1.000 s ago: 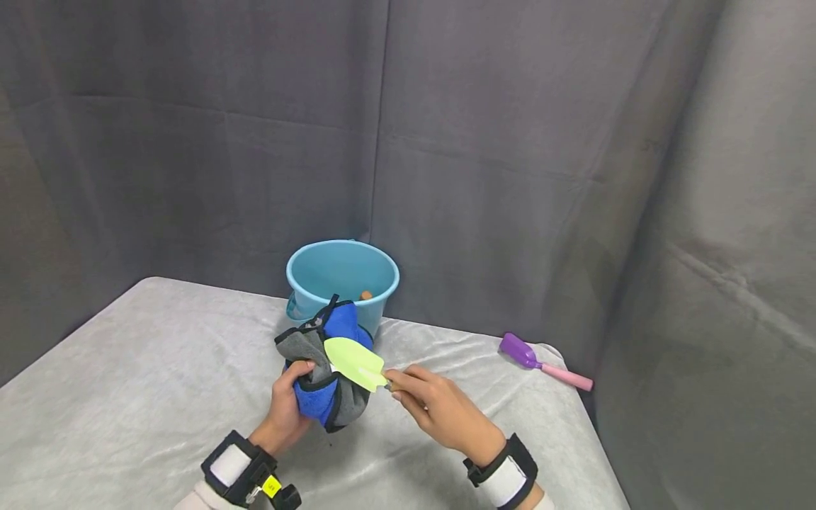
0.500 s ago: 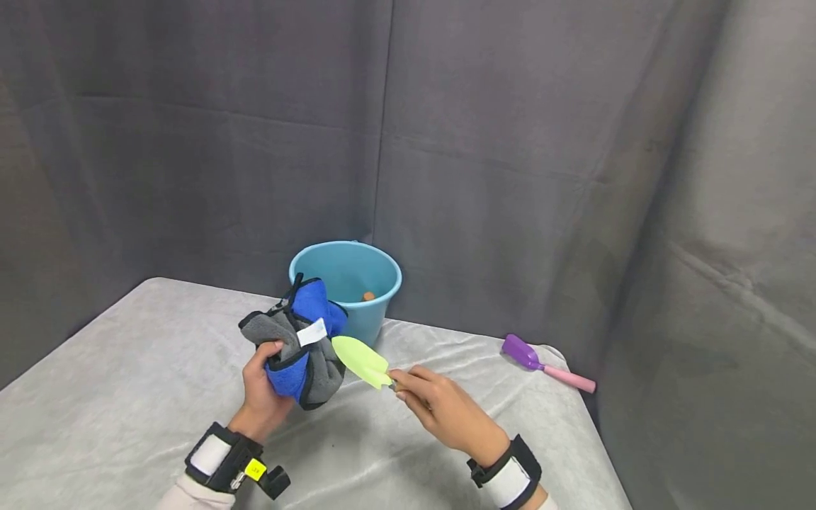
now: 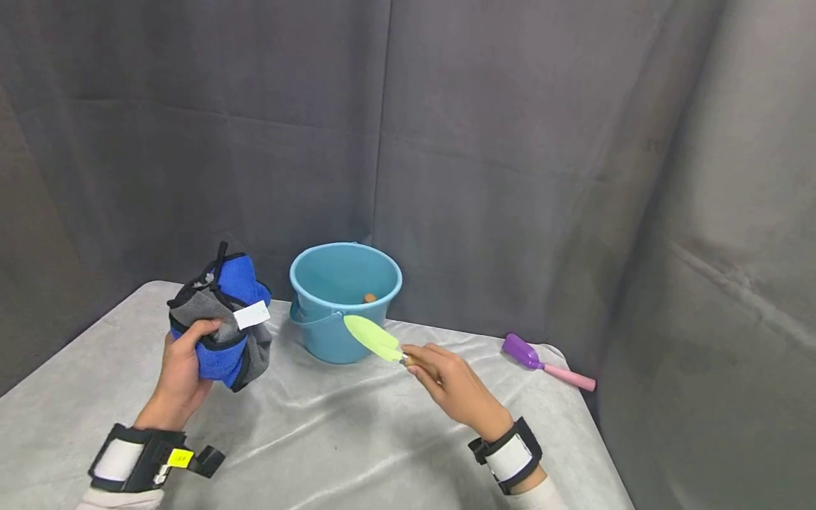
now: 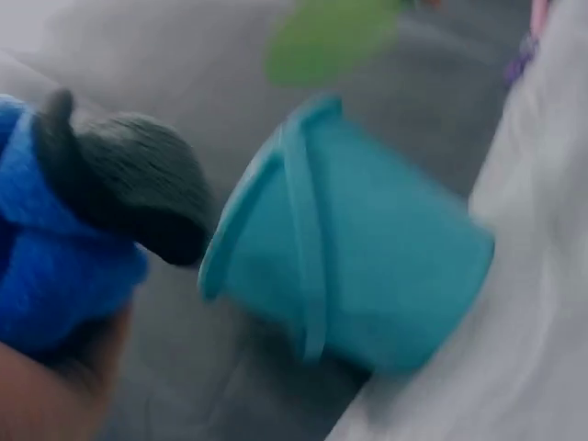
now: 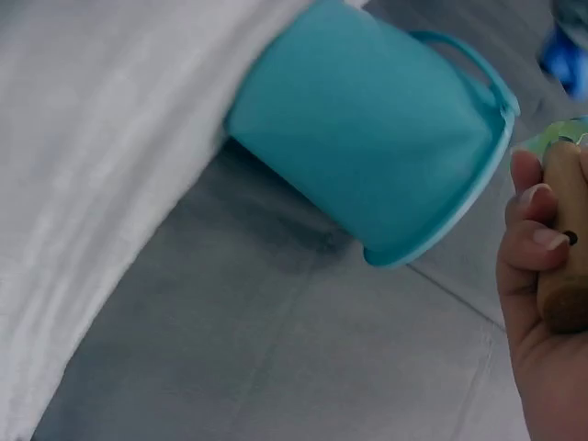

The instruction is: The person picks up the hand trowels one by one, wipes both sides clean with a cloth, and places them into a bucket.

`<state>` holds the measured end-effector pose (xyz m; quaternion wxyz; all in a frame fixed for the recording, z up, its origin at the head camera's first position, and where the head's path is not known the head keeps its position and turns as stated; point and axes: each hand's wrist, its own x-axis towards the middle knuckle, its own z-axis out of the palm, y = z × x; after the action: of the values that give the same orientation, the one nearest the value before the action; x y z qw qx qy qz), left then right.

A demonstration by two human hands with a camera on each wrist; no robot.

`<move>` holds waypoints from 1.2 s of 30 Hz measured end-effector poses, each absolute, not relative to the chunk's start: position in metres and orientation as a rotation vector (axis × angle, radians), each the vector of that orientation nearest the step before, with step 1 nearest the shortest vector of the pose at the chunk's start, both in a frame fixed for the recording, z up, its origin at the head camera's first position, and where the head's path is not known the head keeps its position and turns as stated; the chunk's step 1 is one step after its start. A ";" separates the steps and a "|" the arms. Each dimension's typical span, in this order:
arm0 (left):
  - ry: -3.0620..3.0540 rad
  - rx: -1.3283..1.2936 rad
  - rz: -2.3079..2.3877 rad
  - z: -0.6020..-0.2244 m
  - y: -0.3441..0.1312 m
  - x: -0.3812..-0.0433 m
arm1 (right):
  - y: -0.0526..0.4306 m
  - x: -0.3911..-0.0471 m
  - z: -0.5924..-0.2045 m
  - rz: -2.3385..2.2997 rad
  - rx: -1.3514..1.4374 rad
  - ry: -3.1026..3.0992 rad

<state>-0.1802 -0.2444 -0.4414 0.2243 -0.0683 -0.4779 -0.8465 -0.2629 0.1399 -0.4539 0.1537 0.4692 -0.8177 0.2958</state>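
In the head view my left hand (image 3: pixel 181 372) grips a bunched blue and grey cloth (image 3: pixel 219 358) with black edging and a white tag, held up left of the bucket. My right hand (image 3: pixel 455 386) holds a hand trowel by its wooden handle (image 5: pixel 568 202); the light green blade (image 3: pixel 372 336) points left and overlaps the bucket's right front in this view. Behind and between the hands stands the light blue bucket (image 3: pixel 338 340), upright, its handle hanging down the front. A small brown-orange thing (image 3: pixel 369 298) shows inside it.
A purple scoop (image 3: pixel 521 351) with a pink handle (image 3: pixel 569 377) lies near the table's right edge. The table wears a pale grey cloth (image 3: pixel 306 453). Grey curtains (image 3: pixel 497 156) hang behind and to the right.
My left hand has carried the cloth left and up, away from the trowel and from in front of the bucket. The trowel has risen slightly and shifted right.
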 end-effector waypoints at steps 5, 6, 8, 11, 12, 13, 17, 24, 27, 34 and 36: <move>-1.850 0.260 -2.111 -0.454 -0.281 -0.172 | 0.125 -0.289 -0.430 0.940 1.292 -2.278; -1.971 0.345 -2.035 -0.457 -0.285 -0.169 | 0.120 -0.295 -0.424 0.953 1.280 -2.263; -2.182 0.459 -1.866 -0.462 -0.292 -0.165 | 0.111 -0.308 -0.414 0.983 1.259 -2.239; -2.432 0.456 -1.567 -0.470 -0.295 -0.160 | 0.097 -0.327 -0.401 1.022 1.225 -2.214; -2.489 0.412 -1.478 -0.472 -0.295 -0.159 | 0.092 -0.333 -0.398 1.036 1.204 -2.216; -2.537 0.359 -1.401 -0.474 -0.295 -0.159 | 0.088 -0.340 -0.395 1.055 1.180 -2.228; -2.660 0.192 -1.138 -0.483 -0.289 -0.156 | 0.073 -0.359 -0.391 1.112 1.070 -2.344; -2.745 0.119 -0.912 -0.500 -0.278 -0.154 | 0.046 -0.385 -0.395 1.124 0.925 -2.511; -2.797 0.123 -0.898 -0.506 -0.271 -0.153 | 0.036 -0.392 -0.396 1.077 0.885 -2.556; -2.873 0.033 -0.862 -0.515 -0.252 -0.159 | 0.027 -0.403 -0.397 0.807 0.837 -2.725; -2.889 0.008 -0.861 -0.517 -0.248 -0.162 | 0.027 -0.403 -0.397 0.737 0.839 -2.773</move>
<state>-0.1617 -0.2480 -0.5169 0.0635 0.0027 -0.9564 -0.2851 -0.4030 0.0266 -0.3974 0.0758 0.2799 -0.9249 0.2458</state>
